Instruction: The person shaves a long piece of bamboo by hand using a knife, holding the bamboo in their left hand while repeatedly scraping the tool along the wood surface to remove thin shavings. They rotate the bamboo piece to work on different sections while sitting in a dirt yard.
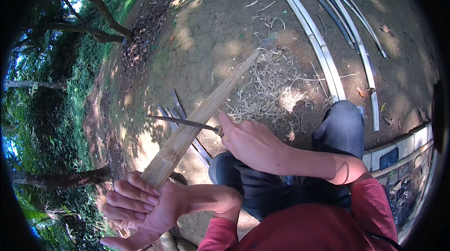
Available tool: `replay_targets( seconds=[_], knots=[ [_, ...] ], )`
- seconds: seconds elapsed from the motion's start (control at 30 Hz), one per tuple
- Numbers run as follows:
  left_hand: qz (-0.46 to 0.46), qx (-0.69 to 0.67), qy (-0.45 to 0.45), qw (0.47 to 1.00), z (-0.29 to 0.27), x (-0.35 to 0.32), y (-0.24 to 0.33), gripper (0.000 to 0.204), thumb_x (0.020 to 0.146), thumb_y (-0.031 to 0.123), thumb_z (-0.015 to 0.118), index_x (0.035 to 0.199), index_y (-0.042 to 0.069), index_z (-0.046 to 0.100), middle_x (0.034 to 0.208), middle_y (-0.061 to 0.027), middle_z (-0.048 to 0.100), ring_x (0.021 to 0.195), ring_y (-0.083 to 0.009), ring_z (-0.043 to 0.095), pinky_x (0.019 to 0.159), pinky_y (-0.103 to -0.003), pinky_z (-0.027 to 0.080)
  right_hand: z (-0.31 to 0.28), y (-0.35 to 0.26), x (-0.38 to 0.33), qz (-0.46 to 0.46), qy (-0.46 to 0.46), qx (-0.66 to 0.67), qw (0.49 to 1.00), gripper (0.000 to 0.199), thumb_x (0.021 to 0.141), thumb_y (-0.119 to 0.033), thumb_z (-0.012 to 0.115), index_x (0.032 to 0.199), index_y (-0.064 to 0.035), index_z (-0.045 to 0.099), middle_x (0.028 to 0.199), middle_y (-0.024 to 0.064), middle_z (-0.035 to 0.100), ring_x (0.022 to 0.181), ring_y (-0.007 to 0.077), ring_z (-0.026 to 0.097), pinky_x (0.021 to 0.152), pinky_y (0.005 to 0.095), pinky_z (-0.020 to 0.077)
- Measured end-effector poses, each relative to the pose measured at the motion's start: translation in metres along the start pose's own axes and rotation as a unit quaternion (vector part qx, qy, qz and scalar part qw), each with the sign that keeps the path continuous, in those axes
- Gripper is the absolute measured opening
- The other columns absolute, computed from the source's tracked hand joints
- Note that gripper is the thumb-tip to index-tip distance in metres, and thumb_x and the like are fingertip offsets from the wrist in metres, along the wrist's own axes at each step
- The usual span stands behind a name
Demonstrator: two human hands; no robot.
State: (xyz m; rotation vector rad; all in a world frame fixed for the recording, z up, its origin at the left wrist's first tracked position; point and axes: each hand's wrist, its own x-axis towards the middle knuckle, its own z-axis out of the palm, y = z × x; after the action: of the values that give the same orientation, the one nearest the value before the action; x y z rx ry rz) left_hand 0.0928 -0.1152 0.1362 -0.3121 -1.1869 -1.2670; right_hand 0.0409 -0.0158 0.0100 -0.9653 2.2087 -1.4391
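Left hand (145, 206) curls its fingers around the wooden strip (211, 108)! Right hand (251, 141), fingers clenched, holds the knife (187, 122) across it.

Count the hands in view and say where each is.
2. The left hand, lower left, grips the near end of the pale strip; the right hand, near centre, holds a knife across it.

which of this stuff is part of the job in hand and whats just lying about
Part of the job:
wooden slat, held in the left hand
knife, in the right hand, its blade crossing the slat
curly shavings on the ground, probably

Lying about:
long pale strips, untouched, though possibly related
dry brown leaf near them
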Motion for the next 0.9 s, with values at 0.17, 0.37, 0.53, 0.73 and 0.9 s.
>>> replay_targets(
  seconds=[0.17,0.37,0.53,0.73,0.9],
  knots=[
    [-0.014,-0.056,-0.017,0.998,0.005,-0.005,0.003,0.053,0.082,0.044,0.059,0.053,0.019,0.023,0.045,0.0039,0.018,0.037,-0.0077,0.016,0.034,-0.019,0.017,-0.010,-0.013,-0.009,-0.002,-0.018,0.015,1.000,0.031,0.087,-0.008,0.055,0.106,0.0107,0.039,0.056,0.0214,0.056,0.060,0.0419,0.062,0.054,0.0479,0.0485],
    [0.008,-0.008,0.024,1.000,0.003,0.002,-0.003,0.053,0.081,0.044,0.061,0.053,0.018,0.025,0.044,0.0035,0.019,0.036,-0.0080,0.017,0.033,-0.019,0.016,0.008,0.006,0.007,-0.011,-0.004,0.041,0.999,0.031,0.087,-0.010,0.056,0.106,0.0074,0.038,0.057,0.0218,0.057,0.060,0.0438,0.061,0.057,0.0492,0.0496],
    [0.020,0.005,0.012,1.000,0.006,-0.004,0.002,0.054,0.082,0.045,0.060,0.052,0.018,0.024,0.044,0.0037,0.018,0.037,-0.0082,0.018,0.033,-0.019,0.017,0.002,-0.015,-0.006,-0.021,0.005,-0.033,0.999,0.034,0.087,-0.010,0.055,0.109,0.0103,0.038,0.054,0.0207,0.057,0.057,0.0419,0.062,0.053,0.0466,0.0499],
    [0.045,0.026,0.022,0.998,0.010,-0.001,0.005,0.054,0.081,0.045,0.060,0.052,0.018,0.022,0.045,0.0036,0.018,0.037,-0.0083,0.018,0.033,-0.019,0.015,-0.002,-0.003,0.003,-0.001,-0.007,-0.011,1.000,0.033,0.087,-0.007,0.053,0.109,0.0120,0.039,0.054,0.0219,0.056,0.057,0.0419,0.062,0.052,0.0464,0.0494],
    [0.041,0.008,0.036,0.998,0.013,-0.009,-0.009,0.054,0.081,0.043,0.061,0.053,0.018,0.022,0.046,0.0036,0.017,0.037,-0.0086,0.016,0.033,-0.019,0.014,0.006,0.042,0.015,0.045,0.029,-0.019,0.998,0.032,0.087,-0.008,0.053,0.106,0.0127,0.039,0.055,0.0233,0.057,0.059,0.0423,0.062,0.054,0.0474,0.0495]
  ],
)
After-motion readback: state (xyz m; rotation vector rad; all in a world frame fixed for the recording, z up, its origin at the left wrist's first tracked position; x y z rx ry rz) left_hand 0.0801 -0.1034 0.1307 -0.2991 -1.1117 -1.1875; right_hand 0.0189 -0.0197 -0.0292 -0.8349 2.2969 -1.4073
